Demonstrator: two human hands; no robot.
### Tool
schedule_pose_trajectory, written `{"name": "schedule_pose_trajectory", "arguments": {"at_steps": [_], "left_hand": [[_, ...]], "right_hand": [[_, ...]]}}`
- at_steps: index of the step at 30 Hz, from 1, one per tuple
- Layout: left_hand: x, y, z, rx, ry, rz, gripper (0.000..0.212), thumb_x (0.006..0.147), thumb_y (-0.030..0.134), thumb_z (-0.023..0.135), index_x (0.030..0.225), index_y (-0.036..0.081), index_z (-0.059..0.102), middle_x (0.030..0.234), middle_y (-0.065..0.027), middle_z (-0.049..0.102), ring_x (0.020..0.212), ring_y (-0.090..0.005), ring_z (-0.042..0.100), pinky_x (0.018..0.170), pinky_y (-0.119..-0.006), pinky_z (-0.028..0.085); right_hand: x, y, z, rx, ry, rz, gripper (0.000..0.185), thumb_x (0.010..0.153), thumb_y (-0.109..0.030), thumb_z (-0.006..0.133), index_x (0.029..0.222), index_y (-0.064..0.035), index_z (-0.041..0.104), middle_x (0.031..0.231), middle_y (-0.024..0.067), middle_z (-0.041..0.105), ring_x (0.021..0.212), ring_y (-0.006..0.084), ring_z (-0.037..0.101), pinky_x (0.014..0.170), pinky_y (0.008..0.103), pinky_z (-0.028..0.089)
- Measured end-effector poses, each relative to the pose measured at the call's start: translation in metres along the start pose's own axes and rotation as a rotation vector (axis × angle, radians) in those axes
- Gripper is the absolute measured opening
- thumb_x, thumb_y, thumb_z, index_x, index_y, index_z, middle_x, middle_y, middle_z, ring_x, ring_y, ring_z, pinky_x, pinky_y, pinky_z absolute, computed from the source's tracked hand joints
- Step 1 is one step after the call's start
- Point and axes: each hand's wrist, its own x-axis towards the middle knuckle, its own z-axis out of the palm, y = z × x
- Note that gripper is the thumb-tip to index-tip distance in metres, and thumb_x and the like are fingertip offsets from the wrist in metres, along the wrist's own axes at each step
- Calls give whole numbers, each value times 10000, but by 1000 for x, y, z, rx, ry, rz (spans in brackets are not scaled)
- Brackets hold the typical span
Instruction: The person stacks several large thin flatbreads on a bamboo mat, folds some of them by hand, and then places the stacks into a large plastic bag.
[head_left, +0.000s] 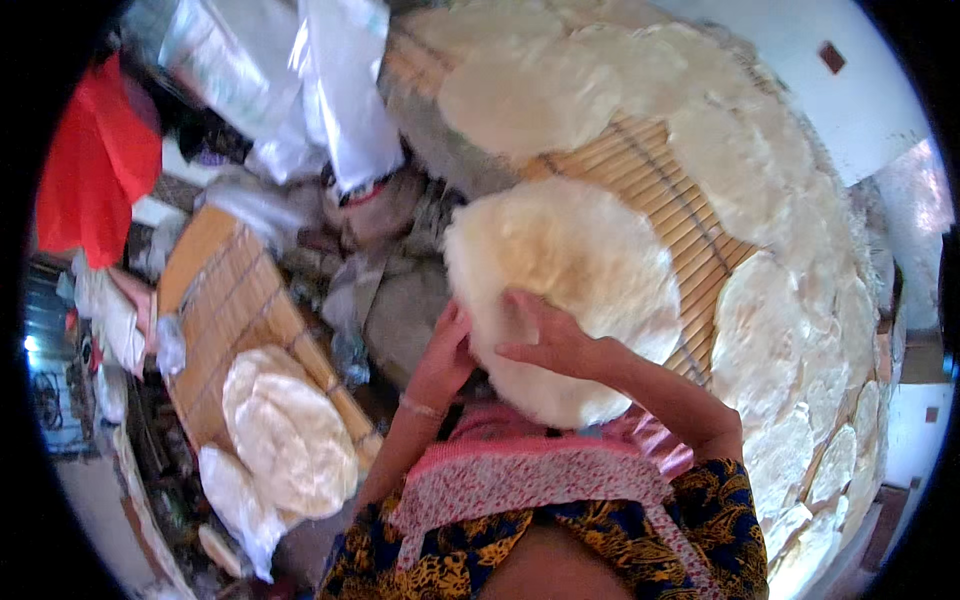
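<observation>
A large pale round sheet (577, 247), like flatbread or a big thin cracker, is held in front of my body. Its middle is faintly browned, and its outline looks soft and blurred. My left hand (448, 341) grips its left edge, with the fingertips partly hidden. Across its lower left part lies my right hand (551, 337), thumb and fingers curled on a bent portion of the sheet. Beneath and beyond it is a bamboo slat mat (682, 217) tied with dark cord, where several similar sheets (757, 322) lie flat and overlapping.
To my left, a second slatted bamboo board (225, 300) carries a pile of pale round sheets (289, 435). Shiny plastic sacks (337, 90) are at the upper left, near a red cloth (101, 165). Dark clutter fills the space between board and mat.
</observation>
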Motion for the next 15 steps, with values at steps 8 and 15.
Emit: {"name": "schedule_pose_trajectory", "arguments": {"at_steps": [8,15], "left_hand": [[10,0,0,88,-49,-60,501,792,112,548,1235,89,316,1119,-64,477,994,-179,499,782,-312,453],[10,3,-4,37,-68,-161,505,773,92,552,1225,126,329,1011,-56,539,849,-157,558,617,-270,481]], "right_hand": [[-13,-9,18,41,38,248,835,615,-332,705,1224,34,266,1158,243,409,1074,370,422,903,386,358],[-27,-1,16,170,200,154,847,657,-310,676,1263,47,203,1213,255,376,1116,346,405,924,380,332]]}}
